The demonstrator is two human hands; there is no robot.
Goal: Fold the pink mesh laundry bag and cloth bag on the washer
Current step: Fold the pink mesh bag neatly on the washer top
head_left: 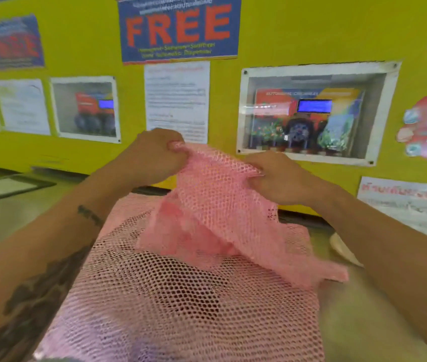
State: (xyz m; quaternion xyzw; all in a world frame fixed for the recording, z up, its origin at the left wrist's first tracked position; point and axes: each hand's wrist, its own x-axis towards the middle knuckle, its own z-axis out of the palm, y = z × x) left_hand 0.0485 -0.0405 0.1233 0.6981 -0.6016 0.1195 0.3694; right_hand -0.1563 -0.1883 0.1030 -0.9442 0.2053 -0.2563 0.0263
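Observation:
The pink mesh laundry bag (181,296) lies spread over the washer top (358,309) in the centre of the head view. Its far edge is lifted off the surface and bunched between my hands. My left hand (155,155) pinches the raised left corner. My right hand (283,178) grips the raised mesh on the right, knuckles up. A loose flap of the mesh hangs down toward the right. A pale cloth piece (343,249), possibly the cloth bag, peeks out at the right behind my right forearm, mostly hidden.
A yellow wall (311,30) stands right behind the washer, with a blue FREE poster (178,30), paper notices and a recessed control panel box (311,113). To the left a second machine lid with a dark frame (3,188) sits on the grey top.

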